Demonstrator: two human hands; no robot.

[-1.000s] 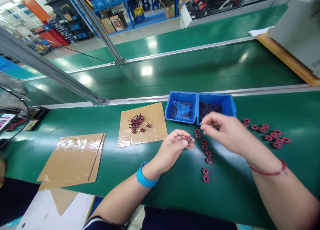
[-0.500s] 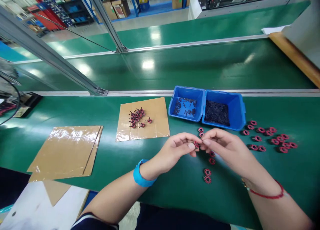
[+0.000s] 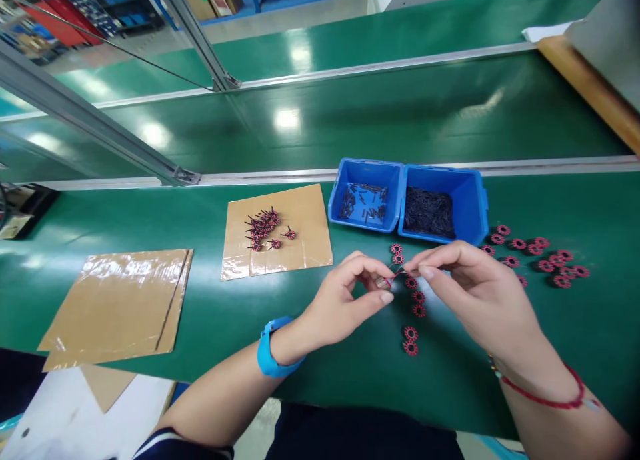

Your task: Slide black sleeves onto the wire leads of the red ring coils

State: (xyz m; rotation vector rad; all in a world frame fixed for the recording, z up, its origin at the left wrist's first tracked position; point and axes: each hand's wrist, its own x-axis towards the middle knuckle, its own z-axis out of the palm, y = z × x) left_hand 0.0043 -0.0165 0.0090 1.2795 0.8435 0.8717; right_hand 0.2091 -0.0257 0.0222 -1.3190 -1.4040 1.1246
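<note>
Between the thumb and fingers of my left hand (image 3: 350, 293) is a small red wound ring (image 3: 384, 283), tilted on its side. Thin wires run from it to the pinched fingertips of my right hand (image 3: 463, 280). Several loose red rings (image 3: 419, 297) lie on the green table just below and between the hands. More red rings (image 3: 545, 265) are scattered beyond my right hand. Two blue bins stand behind the hands: the left bin (image 3: 367, 225) has a few dark short pieces, the right bin (image 3: 470, 207) many dark thin pieces.
A brown sheet (image 3: 305, 213) left of the bins carries a cluster of rings with black pieces (image 3: 263, 227). Further left lie stacked brown sheets (image 3: 120, 300). A metal post (image 3: 100, 120) rises at the left, and a metal rail (image 3: 270, 177) runs behind the bins.
The view has shifted, so the table items appear slightly higher and further left. My hands have drawn apart a little, the ring has turned on its side, and wires now show between them.
</note>
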